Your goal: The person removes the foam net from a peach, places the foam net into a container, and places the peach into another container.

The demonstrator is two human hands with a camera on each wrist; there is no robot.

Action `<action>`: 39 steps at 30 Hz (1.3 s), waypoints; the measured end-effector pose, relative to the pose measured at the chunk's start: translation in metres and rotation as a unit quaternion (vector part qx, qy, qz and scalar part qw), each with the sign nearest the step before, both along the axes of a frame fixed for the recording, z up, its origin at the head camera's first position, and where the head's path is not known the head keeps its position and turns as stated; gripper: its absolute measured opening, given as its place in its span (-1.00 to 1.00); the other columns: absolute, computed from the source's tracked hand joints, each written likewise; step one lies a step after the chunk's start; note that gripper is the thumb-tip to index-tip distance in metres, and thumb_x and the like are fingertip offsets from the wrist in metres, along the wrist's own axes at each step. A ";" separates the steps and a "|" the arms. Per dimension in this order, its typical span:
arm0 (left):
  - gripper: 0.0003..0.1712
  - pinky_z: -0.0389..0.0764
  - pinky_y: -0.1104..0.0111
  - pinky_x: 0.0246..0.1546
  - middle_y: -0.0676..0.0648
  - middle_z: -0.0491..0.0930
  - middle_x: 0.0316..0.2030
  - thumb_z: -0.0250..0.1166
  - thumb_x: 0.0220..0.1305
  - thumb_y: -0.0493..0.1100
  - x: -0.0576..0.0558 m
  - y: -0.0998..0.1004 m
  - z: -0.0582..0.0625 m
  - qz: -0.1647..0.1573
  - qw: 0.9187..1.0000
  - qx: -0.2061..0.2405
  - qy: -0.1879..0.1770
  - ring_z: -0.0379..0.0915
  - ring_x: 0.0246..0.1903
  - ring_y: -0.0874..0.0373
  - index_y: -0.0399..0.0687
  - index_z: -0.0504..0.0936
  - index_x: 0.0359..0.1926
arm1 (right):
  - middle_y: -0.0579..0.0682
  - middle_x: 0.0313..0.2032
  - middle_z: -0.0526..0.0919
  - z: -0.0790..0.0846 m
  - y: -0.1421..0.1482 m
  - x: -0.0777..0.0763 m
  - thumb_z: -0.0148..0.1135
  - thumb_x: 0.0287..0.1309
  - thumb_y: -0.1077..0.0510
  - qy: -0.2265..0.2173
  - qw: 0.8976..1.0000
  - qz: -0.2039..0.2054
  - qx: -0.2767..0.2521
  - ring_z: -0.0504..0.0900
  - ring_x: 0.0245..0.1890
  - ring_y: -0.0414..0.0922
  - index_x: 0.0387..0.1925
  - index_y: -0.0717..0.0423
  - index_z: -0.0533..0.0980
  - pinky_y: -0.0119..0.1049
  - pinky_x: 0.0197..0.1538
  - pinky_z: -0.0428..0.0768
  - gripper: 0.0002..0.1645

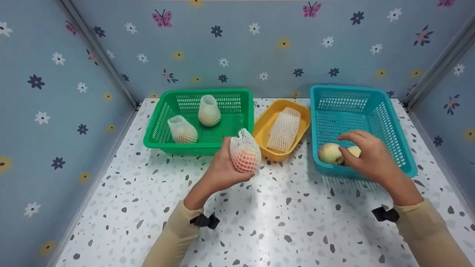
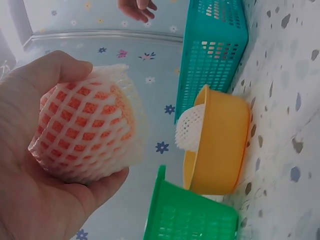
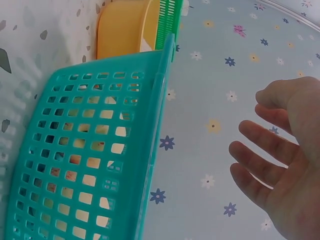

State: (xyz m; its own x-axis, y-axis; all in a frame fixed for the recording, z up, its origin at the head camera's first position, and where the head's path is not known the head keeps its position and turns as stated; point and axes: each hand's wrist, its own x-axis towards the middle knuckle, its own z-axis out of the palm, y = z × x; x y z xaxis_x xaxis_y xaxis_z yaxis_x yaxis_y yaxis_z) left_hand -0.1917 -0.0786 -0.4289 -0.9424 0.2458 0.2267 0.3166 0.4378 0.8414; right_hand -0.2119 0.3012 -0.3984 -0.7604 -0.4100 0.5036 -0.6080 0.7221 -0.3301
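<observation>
My left hand (image 1: 222, 168) holds a reddish apple (image 1: 245, 159) wrapped in a white foam net, its fingers and thumb curled around the sides. The open mouth of the net points up and away, and the red skin shows through the mesh in the left wrist view. Over the near side of the blue basket (image 1: 407, 161) hovers my right hand (image 1: 371, 154), with relaxed, parted fingers and nothing between them. Below it in the basket lie a yellow-and-red apple (image 1: 329, 154) and another pale yellow one (image 1: 354, 151), partly covered by the hand.
Two netted fruits, one at the front (image 1: 185, 133) and one farther back (image 1: 209, 113), lie in the green basket (image 1: 200, 149). Between the baskets a yellow tub (image 1: 265, 118) holds white foam nets (image 1: 285, 128). Patterned walls enclose the speckled table (image 1: 274, 222).
</observation>
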 end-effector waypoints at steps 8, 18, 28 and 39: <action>0.04 0.41 0.28 -0.13 0.03 0.36 -0.08 0.52 -0.38 -0.15 0.022 0.018 0.014 -0.029 0.999 0.034 -0.006 0.32 -0.12 0.20 0.01 0.10 0.16 | -0.12 -0.21 0.54 0.001 -0.007 0.004 0.25 -0.01 0.20 0.002 1.000 0.018 -0.019 0.47 -0.15 -0.14 -0.20 -0.02 0.53 -0.18 -0.18 0.45 -0.74; 0.08 0.42 0.37 -0.13 0.14 0.34 -0.08 0.55 -0.46 0.01 0.006 0.038 -0.029 -0.057 0.997 0.048 0.013 0.32 -0.12 0.28 0.19 0.11 0.14 | -0.16 -0.25 0.57 0.000 -0.010 0.008 0.22 0.01 0.16 -0.010 1.000 0.018 -0.023 0.50 -0.24 -0.26 -0.23 -0.02 0.55 -0.43 -0.24 0.44 -0.79; 0.13 0.39 0.34 -0.08 0.11 0.36 -0.06 0.58 -0.51 -0.09 0.009 0.057 -0.047 -0.078 0.995 0.065 -0.009 0.33 -0.08 0.25 0.15 0.12 0.17 | -0.15 -0.31 0.59 -0.006 -0.017 0.012 0.22 0.00 0.20 -0.011 0.999 0.036 -0.027 0.52 -0.30 -0.25 -0.29 0.06 0.57 -0.33 -0.32 0.49 -0.84; 0.16 0.33 0.36 -0.03 0.15 0.30 -0.03 0.57 -0.53 -0.03 -0.001 0.075 -0.077 -0.080 0.996 0.028 0.008 0.28 -0.05 0.29 0.14 0.11 0.19 | -0.20 -0.39 0.56 -0.015 -0.021 0.016 0.23 -0.02 0.22 -0.009 0.999 0.041 -0.011 0.44 -0.47 -0.32 -0.35 -0.01 0.56 -0.36 -0.50 0.45 -0.88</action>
